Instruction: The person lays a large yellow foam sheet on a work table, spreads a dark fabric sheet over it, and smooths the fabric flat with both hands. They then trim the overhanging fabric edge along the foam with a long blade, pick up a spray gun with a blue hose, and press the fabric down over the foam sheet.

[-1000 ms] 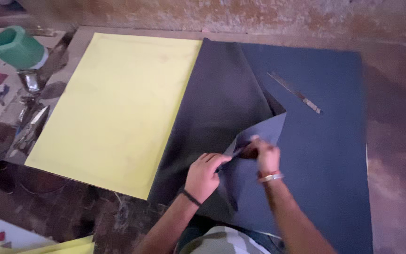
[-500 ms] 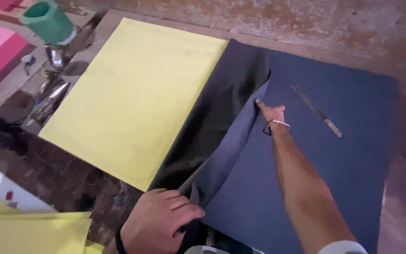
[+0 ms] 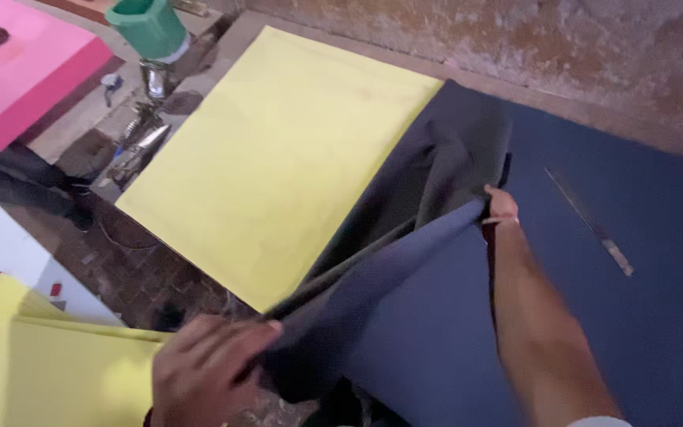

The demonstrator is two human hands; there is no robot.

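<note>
A dark grey-blue sheet (image 3: 405, 285) is lifted off a stack of dark blue sheets (image 3: 642, 332) on the work surface. My left hand (image 3: 207, 368) grips the sheet's near corner at the bottom of the view. My right hand (image 3: 499, 207), arm stretched out, pinches the sheet's far edge, so the sheet hangs taut between both hands. A large yellow sheet (image 3: 278, 158) lies flat to the left, partly under the raised dark one.
A long metal ruler (image 3: 590, 223) lies on the blue stack at right. A green cylinder (image 3: 148, 28) and metal tools (image 3: 140, 134) sit at upper left beside pink sheets (image 3: 17, 75). More yellow sheets (image 3: 49, 372) lie at lower left. A rough wall (image 3: 515, 47) runs behind.
My hands have drawn apart: the right one carried the sheet's edge farther away, the left one pulled the near corner back and to the left. The view swung left.
</note>
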